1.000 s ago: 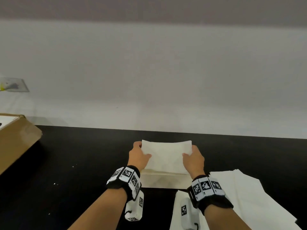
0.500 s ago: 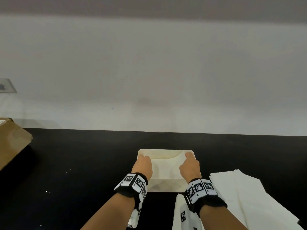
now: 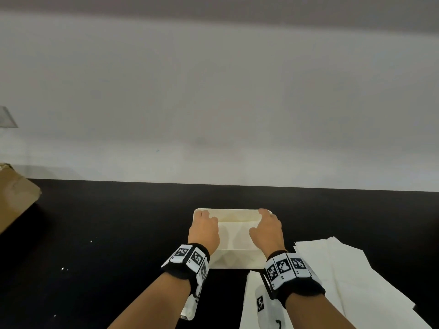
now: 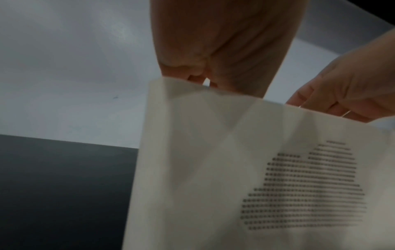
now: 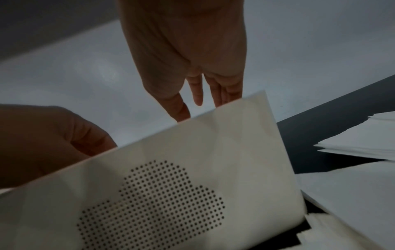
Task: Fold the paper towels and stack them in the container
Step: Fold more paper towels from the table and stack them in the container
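A cream container (image 3: pixel 234 260) with a dotted perforated wall (image 5: pixel 171 186) stands on the black table. A folded white paper towel (image 3: pixel 234 232) lies inside it. My left hand (image 3: pixel 205 230) reaches down at the towel's left side and my right hand (image 3: pixel 267 230) at its right side, both inside the container. In the right wrist view my right fingers (image 5: pixel 197 91) point straight down behind the container wall. In the left wrist view the fingertips of my left hand (image 4: pixel 213 50) are hidden behind the wall (image 4: pixel 213 169).
A loose pile of unfolded paper towels (image 3: pixel 344 276) lies to the right of the container, reaching the near edge. A brown cardboard box (image 3: pixel 14 198) sits at the far left. A pale wall runs behind the black table (image 3: pixel 95 233).
Both hands carried the folded towel from above the container down into it. They now sit low inside with the towel flat at the bottom.
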Demonstrator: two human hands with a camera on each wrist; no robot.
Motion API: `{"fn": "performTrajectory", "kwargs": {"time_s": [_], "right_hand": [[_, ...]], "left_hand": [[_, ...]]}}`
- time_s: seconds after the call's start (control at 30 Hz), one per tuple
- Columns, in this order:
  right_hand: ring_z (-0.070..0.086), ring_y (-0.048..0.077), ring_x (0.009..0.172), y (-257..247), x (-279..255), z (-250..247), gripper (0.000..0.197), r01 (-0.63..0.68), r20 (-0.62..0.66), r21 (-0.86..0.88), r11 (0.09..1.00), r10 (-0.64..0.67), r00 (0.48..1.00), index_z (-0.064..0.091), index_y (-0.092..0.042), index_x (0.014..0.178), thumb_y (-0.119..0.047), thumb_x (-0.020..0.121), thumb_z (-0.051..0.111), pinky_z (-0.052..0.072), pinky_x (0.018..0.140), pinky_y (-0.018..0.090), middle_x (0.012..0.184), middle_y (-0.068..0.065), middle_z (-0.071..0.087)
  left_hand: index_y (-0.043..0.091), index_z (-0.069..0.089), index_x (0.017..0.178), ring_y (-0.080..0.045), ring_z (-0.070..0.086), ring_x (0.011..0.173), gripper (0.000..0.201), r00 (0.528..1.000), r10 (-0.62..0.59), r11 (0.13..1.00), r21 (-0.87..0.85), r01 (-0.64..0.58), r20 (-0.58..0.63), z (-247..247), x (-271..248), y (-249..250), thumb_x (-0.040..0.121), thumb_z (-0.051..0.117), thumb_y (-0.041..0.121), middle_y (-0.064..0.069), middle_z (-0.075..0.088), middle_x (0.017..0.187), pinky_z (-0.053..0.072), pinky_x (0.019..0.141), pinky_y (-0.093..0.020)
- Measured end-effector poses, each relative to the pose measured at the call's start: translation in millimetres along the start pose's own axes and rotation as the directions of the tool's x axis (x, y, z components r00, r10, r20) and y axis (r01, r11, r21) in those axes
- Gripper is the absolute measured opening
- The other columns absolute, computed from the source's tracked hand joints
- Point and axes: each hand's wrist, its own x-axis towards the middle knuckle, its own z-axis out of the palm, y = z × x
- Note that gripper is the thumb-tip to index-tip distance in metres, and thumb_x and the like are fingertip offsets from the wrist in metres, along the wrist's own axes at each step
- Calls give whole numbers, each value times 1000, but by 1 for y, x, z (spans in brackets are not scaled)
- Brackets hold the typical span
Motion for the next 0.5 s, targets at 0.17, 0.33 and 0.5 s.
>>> {"fn": "performTrajectory", "kwargs": {"time_s": [0.17,0.33,0.5], "right_hand": [[39,22,128,5,-14,-15,42,70,-63,54,996,-66,996,49,-18,132,-13,91,55,41,97,29,136,7,45],[51,19,119,19,-39,-33,31,119,-94,145,982,-106,990,59,-18,121,-18,90,58,43,98,28,126,5,56],[57,15,105,46,-70,-47,26,80,-83,271,959,-59,995,63,-15,115,-13,90,58,43,90,22,118,3,64]], "left_hand": [[18,56,122,-14,37,128,29,988,21,992,-119,-39,-153,5,-16,9,95,45,19,2,49,131,37,102,-23],[22,56,122,-9,42,121,29,955,-25,968,-245,-51,-295,11,-48,26,94,49,24,7,54,125,35,98,-16],[19,57,116,-9,46,109,25,957,-37,929,-362,-73,-288,23,-91,39,92,50,18,6,55,114,42,85,-16]]}}
